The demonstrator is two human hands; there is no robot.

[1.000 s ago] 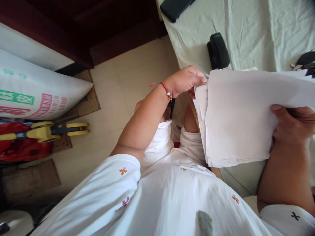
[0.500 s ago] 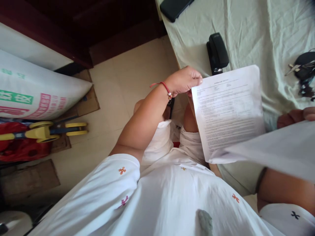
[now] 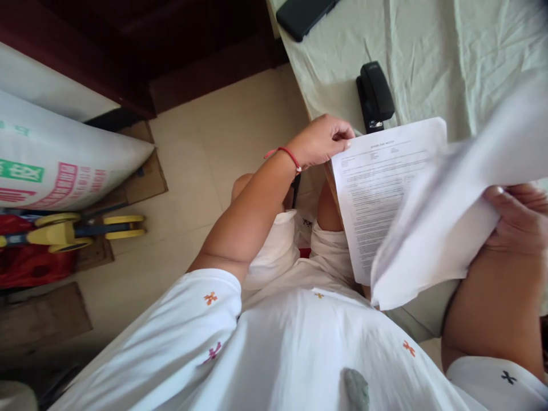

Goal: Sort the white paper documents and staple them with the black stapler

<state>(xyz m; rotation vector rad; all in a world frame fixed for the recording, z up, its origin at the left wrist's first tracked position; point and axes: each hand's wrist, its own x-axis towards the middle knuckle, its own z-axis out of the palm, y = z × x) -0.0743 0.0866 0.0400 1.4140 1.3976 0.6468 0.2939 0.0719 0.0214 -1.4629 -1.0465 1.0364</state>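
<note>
My left hand [image 3: 322, 138], with a red cord on its wrist, pinches the top left corner of a printed sheet [image 3: 372, 182] that lies over the near edge of the table. My right hand [image 3: 516, 214] grips a bundle of white papers [image 3: 445, 228], blurred with motion, which lies slanted across the right side of the printed sheet and hides part of it. A black stapler [image 3: 375, 96] stands on the pale green tablecloth [image 3: 428, 51] just beyond the sheet's top edge.
A black phone [image 3: 302, 14] lies at the table's far left corner. On the tiled floor [image 3: 205, 160] to the left lie a large printed white sack [image 3: 64, 160], a yellow tool [image 3: 72, 231], red bags and flattened cardboard. Dark wooden furniture stands behind.
My right hand lifted the bundle of papers off the printed sheet, swung it down to the right, and now brings it back over the sheet's right side. My left hand stayed at the corner.
</note>
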